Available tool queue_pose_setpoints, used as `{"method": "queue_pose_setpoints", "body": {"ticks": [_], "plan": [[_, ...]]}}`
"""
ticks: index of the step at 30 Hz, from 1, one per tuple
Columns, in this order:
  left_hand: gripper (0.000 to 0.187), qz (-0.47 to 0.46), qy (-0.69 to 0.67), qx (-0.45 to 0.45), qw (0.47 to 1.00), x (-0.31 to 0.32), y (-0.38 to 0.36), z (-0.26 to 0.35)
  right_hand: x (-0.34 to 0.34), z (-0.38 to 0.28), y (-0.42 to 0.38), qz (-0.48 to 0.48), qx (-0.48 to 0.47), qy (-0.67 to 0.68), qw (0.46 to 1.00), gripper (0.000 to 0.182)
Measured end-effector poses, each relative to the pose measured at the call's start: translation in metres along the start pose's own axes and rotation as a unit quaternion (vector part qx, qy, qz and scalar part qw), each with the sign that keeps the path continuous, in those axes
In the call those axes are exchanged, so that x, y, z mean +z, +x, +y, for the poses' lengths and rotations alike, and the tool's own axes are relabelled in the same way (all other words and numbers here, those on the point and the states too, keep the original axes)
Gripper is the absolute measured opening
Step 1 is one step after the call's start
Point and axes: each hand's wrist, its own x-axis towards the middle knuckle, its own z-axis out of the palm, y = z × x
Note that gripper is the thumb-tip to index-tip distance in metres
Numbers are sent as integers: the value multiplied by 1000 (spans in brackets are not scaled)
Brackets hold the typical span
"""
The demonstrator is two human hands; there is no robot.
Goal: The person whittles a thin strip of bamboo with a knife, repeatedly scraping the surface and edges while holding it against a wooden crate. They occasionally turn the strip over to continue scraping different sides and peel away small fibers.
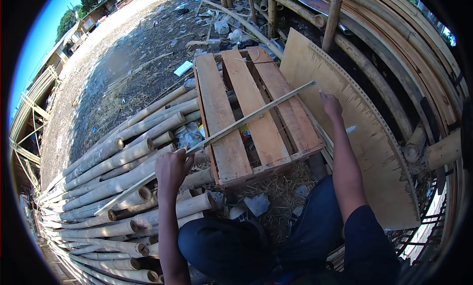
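Observation:
A long, thin strip of split bamboo or wood (231, 126) lies slantwise across a slatted wooden crate (259, 132). My left hand (172, 169) is closed around the strip left of the crate, and the strip's near end extends past it over the bamboo poles. Close to the far end of the strip is my right hand (331, 106), over the plywood sheet (364, 152). Its fingers are curled, with a small pale tip showing at them; what they hold is too small to make out. My bent knees (221, 238) are below the crate.
Stacked bamboo poles (123, 186) fill the left side, cut ends toward me. Long timber boards and poles (394, 43) rest on a rack at the right. Stone pieces (257, 204) and straw lie below the crate. Litter (221, 27) is scattered on the ground beyond.

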Motion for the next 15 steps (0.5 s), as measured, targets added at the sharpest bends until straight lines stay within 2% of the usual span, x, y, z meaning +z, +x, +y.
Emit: {"method": "queue_pose_setpoints", "body": {"ticks": [4,6,7,9,11,15], "plan": [[39,-42,-31,-24,998,0,0,0,-20,-28,-7,-17,-23,-24,999,66],[39,-65,-49,-41,996,-1,1,2,-39,-60,-22,-96,-74,-20,992,62],[40,-96,-71,-55,991,-3,1,4,-44,-74,-32,-97,-74,-19,992,62],[40,-128,-92,-70,985,-9,2,9,-49,-102,-55,-113,-170,-4,979,60],[40,-177,-144,-94,969,-15,4,14,-54,-135,-78,-177,-210,-19,961,59],[41,-162,-134,-93,973,-2,1,15,-46,-179,-151,-221,-312,-33,923,56]]}}
